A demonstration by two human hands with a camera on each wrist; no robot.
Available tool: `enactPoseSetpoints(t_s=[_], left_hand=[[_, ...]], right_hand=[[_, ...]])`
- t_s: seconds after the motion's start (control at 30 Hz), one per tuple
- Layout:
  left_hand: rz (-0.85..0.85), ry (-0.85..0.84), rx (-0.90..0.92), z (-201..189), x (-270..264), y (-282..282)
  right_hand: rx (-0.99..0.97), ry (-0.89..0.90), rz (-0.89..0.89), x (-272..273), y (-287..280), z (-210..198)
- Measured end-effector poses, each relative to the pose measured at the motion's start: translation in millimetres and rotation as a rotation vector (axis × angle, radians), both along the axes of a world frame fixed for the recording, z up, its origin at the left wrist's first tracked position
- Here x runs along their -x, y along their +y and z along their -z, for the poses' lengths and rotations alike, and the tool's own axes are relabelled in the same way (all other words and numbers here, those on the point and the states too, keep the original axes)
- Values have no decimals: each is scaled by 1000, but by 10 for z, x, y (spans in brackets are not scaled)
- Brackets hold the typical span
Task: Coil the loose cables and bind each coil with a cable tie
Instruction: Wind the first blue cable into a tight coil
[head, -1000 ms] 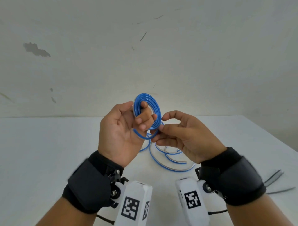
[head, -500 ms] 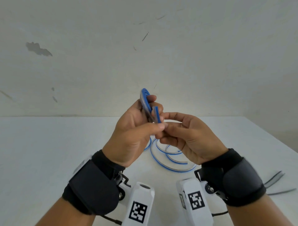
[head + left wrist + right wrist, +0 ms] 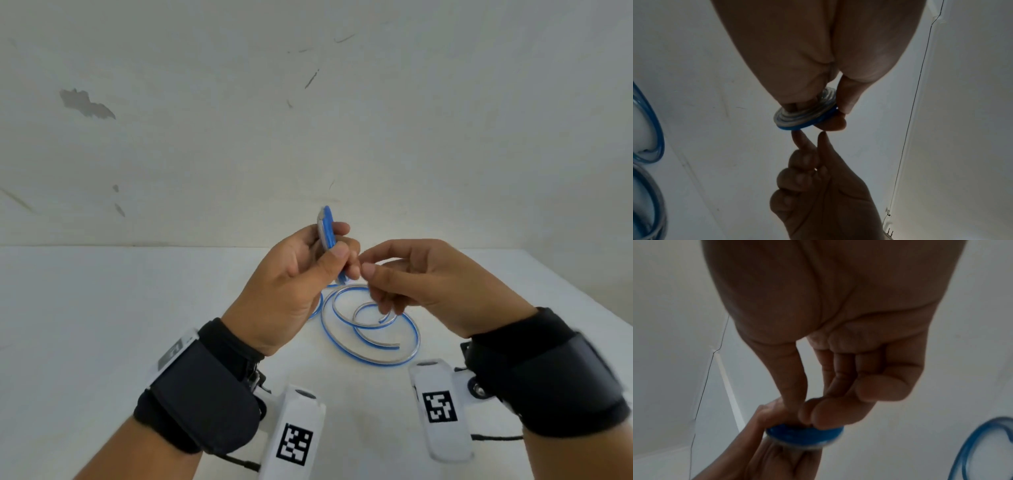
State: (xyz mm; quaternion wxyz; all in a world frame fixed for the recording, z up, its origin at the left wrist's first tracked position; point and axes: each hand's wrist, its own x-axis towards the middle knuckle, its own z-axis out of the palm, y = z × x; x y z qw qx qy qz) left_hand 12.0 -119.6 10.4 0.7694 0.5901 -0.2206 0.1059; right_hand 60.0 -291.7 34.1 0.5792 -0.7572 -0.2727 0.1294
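A blue cable wound into a small tight coil [image 3: 326, 229] stands edge-on above the table, gripped between the thumb and fingers of my left hand [image 3: 337, 240]. The left wrist view shows the same coil [image 3: 805, 116] as stacked blue and silvery turns. My right hand [image 3: 362, 266] meets it from the right. Its thumb and forefinger pinch at the coil's lower rim [image 3: 803, 433] while its other fingers are curled. The cable's loose remainder [image 3: 370, 358] lies in wide loops on the table under both hands.
The white table [image 3: 102, 325] runs back to a scuffed white wall, and its right edge [image 3: 555, 294] slants off at the right. White wrist camera mounts with black markers [image 3: 294, 442] hang below both wrists. More loose cable loops [image 3: 657, 138] show at the left wrist view's edge.
My left hand has turned the coil from facing me to edge-on and shifted slightly right. My right hand stayed at the coil's lower rim. The loose loops on the table shifted a little.
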Motion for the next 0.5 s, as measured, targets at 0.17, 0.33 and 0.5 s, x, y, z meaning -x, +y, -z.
enactPoseSetpoints(t_s=[0.17,0.33,0.5], left_hand=[[54,24,-135,-12,39,-9],[180,60,-161,-29,76,-1],[234,113,-189,-42,89,66]], right_hand=[[-247,-130,161,-48,-123,-83],[-146,-371,-6,82,-124,-154],[78,-466,-83,193,-41,-164]])
